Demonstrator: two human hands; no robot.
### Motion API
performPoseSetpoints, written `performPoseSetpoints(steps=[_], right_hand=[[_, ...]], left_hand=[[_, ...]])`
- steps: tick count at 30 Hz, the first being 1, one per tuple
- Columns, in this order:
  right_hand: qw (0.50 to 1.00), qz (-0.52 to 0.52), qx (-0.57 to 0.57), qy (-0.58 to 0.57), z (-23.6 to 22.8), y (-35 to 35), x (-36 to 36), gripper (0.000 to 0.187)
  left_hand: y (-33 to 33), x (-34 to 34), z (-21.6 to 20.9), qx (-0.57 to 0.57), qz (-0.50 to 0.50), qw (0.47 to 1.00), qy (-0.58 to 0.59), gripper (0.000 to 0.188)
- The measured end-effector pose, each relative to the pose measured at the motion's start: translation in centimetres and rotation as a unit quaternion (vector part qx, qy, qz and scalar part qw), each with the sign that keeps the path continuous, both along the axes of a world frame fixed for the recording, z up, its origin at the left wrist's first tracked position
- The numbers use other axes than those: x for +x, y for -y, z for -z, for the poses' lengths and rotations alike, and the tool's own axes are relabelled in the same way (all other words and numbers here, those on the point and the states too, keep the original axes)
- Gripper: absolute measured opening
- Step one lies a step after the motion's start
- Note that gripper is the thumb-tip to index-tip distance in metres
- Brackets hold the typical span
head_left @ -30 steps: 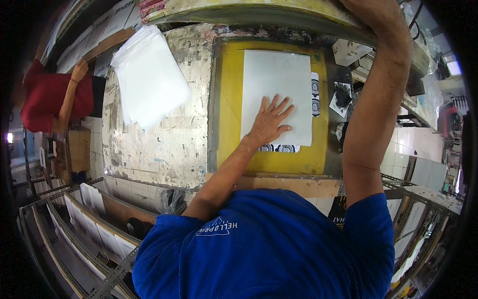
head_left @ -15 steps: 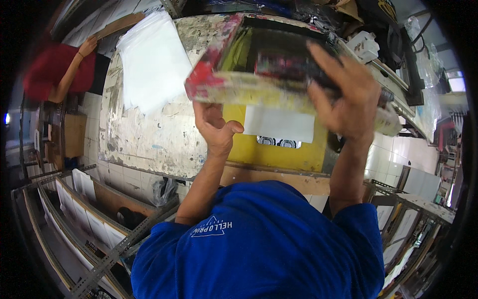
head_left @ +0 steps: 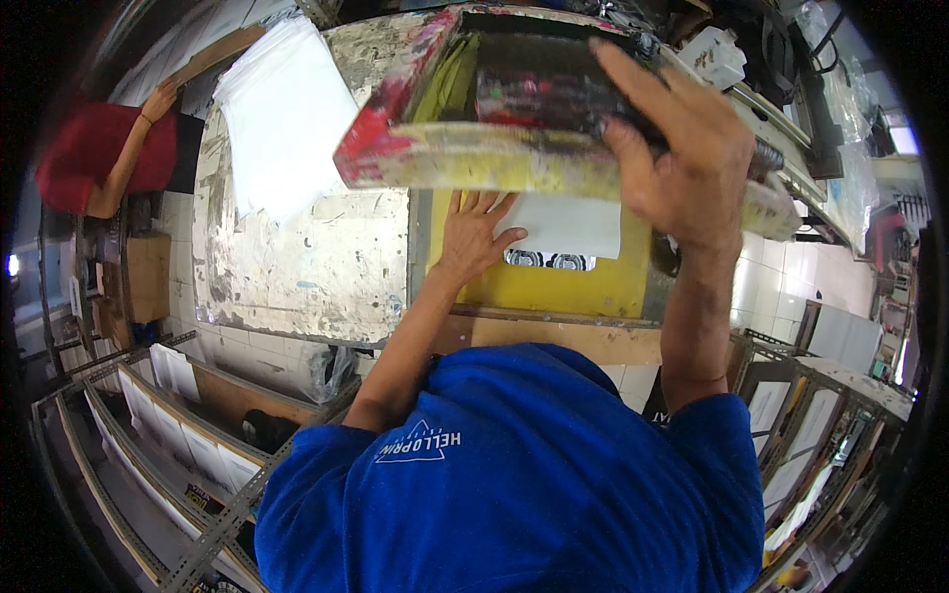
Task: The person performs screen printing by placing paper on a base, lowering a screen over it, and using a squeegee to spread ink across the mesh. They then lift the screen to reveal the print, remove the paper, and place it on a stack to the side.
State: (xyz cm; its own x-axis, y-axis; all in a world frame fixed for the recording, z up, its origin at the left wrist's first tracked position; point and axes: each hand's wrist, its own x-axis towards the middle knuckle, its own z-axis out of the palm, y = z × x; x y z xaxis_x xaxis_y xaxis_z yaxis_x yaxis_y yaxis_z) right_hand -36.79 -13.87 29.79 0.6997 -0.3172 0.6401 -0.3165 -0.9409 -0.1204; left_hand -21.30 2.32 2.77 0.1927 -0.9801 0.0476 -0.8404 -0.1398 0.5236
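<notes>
A screen-printing frame [head_left: 514, 172], stained red and yellow, is raised and tilted above a yellow board [head_left: 583, 296]. My right hand [head_left: 687, 168] reaches over its near edge at the right. Thumb and fingers close around what looks like a dark, ink-stained squeegee [head_left: 639, 111], largely hidden by the hand. Under the frame a white sheet [head_left: 568, 222] lies on the board, with black round prints [head_left: 549, 260] at its near edge. My left hand [head_left: 479, 232] rests palm down, fingers spread, at the sheet's left side; its fingertips come close under the frame's edge.
A stack of white sheets [head_left: 287, 119] lies on the paint-stained table [head_left: 306, 267] to the left. Beyond it is another person in a red top [head_left: 104, 158], one hand on a wooden strip [head_left: 217, 54]. Racks with boards [head_left: 188, 425] stand at lower left and lower right.
My left hand has left the frame's underside and come down flat beside the white sheet. The raised frame has shifted slightly left and away, with my right hand still at it.
</notes>
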Motion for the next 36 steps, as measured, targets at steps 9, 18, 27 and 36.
performPoseSetpoints(steps=[9, 18, 27, 36], right_hand=[[0.998, -0.015, 0.031, 0.050, -3.2, 2.3, 2.0, 0.048], [0.998, -0.029, 0.024, 0.056, -3.0, 2.4, 2.2, 0.047], [0.999, 0.001, 0.022, 0.036, -2.6, 1.5, 1.6, 0.049], [1.000, 0.010, 0.001, 0.028, -2.7, 1.8, 1.4, 0.049]], left_hand=[[1.0, -0.3, 3.2, -0.052, 0.008, 0.995, 0.081, 0.074], [0.6, -0.1, 3.4, -0.041, 0.019, 0.995, 0.090, 0.078], [0.4, 0.3, 3.5, -0.061, 0.030, 0.995, 0.077, 0.082], [0.3, 0.4, 3.3, -0.034, 0.039, 0.997, 0.061, 0.082]])
